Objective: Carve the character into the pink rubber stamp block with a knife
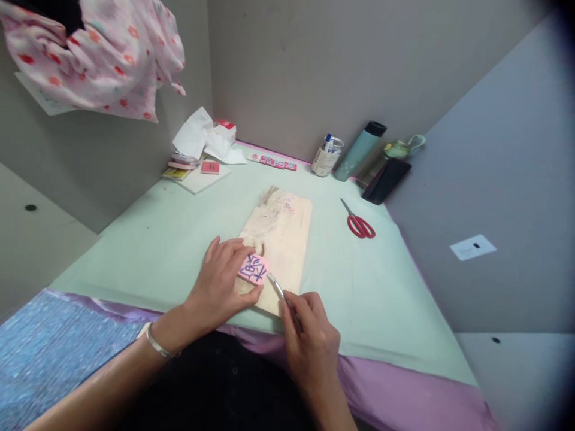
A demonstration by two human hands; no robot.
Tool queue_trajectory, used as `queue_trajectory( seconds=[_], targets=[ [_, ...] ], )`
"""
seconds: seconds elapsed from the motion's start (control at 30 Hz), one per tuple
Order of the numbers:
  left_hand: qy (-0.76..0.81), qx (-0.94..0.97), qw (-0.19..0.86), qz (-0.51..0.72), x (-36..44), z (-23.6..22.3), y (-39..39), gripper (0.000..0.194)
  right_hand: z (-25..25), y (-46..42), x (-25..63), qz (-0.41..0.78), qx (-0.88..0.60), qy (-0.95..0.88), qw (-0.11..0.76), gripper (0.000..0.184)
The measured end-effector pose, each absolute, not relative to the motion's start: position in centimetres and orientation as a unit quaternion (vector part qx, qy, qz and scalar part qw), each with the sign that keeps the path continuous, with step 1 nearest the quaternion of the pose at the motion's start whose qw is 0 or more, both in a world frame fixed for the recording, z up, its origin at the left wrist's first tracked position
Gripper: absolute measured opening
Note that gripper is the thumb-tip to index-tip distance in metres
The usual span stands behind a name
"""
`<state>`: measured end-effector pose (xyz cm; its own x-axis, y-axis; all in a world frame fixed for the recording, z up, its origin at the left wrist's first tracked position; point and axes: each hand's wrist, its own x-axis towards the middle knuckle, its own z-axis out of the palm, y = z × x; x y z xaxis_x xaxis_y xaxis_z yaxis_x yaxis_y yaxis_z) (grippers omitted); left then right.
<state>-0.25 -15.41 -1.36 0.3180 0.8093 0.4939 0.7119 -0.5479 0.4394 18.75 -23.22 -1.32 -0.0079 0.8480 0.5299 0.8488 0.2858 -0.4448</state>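
Fingers and thumb of my left hand (pixel 227 278) grip a pink rubber block (pixel 253 269) by its sides, against a worn wooden board (pixel 287 239). A purple character is drawn on the block's upper face. My right hand (pixel 311 332) is closed around a slim metal craft knife (pixel 279 290), held like a pen. Its tip is at the block's right edge; whether it cuts in is too small to tell. Small pinkish crumbs lie near the far end of the board.
Red-handled scissors (pixel 359 226) lie right of the board. Along the back stand a pen jar (pixel 324 158), a teal bottle (pixel 359 152), a dark case (pixel 387 181) and a row of red-and-white pieces (pixel 278 162). Crumpled tissues (pixel 195 134) and a small pink block (pixel 210 167) are at back left.
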Motion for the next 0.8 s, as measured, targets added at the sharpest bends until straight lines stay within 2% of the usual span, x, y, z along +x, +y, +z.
queue_trajectory(
  seconds=[0.5,0.8],
  targets=[
    [0.465,0.814,0.060,0.342,-0.54,-1.78,-15.67,0.050,-1.06,-23.26,19.33,0.044,-0.577,-0.724,0.376,0.020],
    [0.462,0.820,0.066,0.332,-0.71,-1.58,-15.75,0.042,-1.00,-23.03,19.10,0.023,-0.579,-0.731,0.360,0.022]
  ],
)
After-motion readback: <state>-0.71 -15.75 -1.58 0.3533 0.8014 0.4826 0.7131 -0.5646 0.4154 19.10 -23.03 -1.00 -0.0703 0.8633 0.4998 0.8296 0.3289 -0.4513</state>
